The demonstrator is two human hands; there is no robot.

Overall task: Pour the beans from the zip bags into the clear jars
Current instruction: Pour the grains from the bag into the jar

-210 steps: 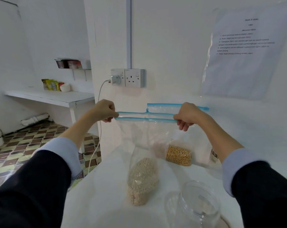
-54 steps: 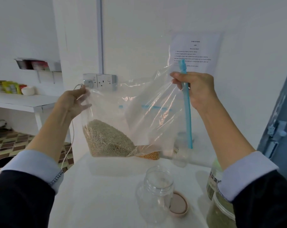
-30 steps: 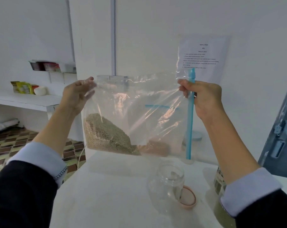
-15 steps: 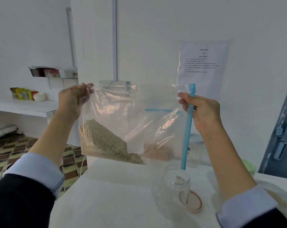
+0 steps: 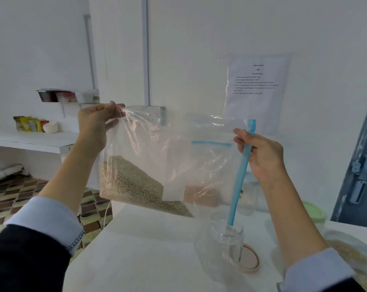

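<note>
A clear zip bag [image 5: 157, 148] hangs turned on its side above the white table [image 5: 136, 253]. Pale beans [image 5: 134, 186] lie heaped in its lower left part. My left hand [image 5: 96, 125] pinches the bag's upper left corner. My right hand [image 5: 260, 157] grips the blue zip strip [image 5: 240, 175], which runs down the bag's right side. The strip's lower end reaches into the mouth of an empty clear jar [image 5: 226, 241] standing on the table. Behind the held bag, a second zip bag with brownish beans [image 5: 199, 196] shows through the plastic.
A tan lid [image 5: 250, 259] lies beside the jar. Another clear jar [image 5: 249, 192] stands at the wall. A green-lidded jar [image 5: 313, 211] and a bag of beans [image 5: 351, 253] sit at the right edge. A printed sheet [image 5: 256, 85] hangs on the wall, with a door [image 5: 361, 165] to its right.
The bag has come down and slightly right, so the zip strip's lower end now sits inside the jar mouth. Both hands keep their hold.
</note>
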